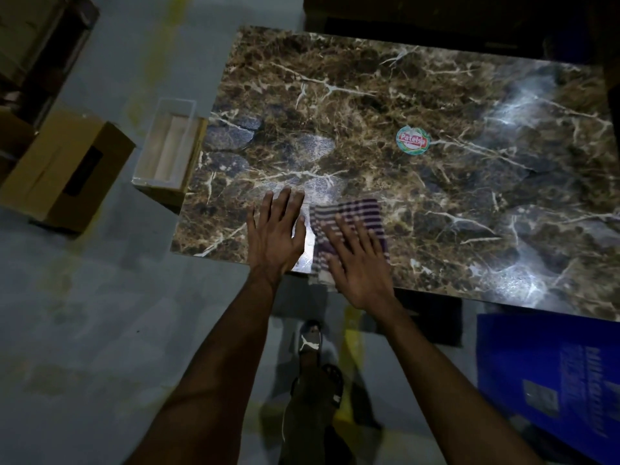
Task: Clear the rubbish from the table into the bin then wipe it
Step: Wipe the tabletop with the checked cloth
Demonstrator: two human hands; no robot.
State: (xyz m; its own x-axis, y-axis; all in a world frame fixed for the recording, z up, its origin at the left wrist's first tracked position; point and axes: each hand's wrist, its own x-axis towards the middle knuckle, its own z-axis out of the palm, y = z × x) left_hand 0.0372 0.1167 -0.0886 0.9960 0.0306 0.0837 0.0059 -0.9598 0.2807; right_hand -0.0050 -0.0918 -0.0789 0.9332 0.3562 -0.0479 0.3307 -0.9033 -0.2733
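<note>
Seen from the head camera, looking down: a brown marble-patterned table [369, 95] with pale veins and bright glare patches toward the right side. Left hand [276, 234] laid flat on the table near the front edge, fingers straight and slightly spread, holding nothing. Right hand [360, 263] just beside it, also flat with fingers spread, pressed down on a purple-and-white striped cloth [349, 218] spread on the table at the front edge; cloth blurred, one end hanging just over the edge beneath the palm. Hands close together but apart, a strip of shiny table between them. Round sticker [413, 139] with red lettering and a green rim lying farther back, near the table's middle, well apart from both hands. Beside the table's left end, on the floor, a clear rectangular bin [164, 142] set against a cardboard piece; contents hard to make out. Farther left, an open cardboard box [63, 169]. At lower right, a blue printed box [550, 374] beneath the table's front edge. Below, on the grey floor [100, 313], a foot in a dark sandal [310, 340].
</note>
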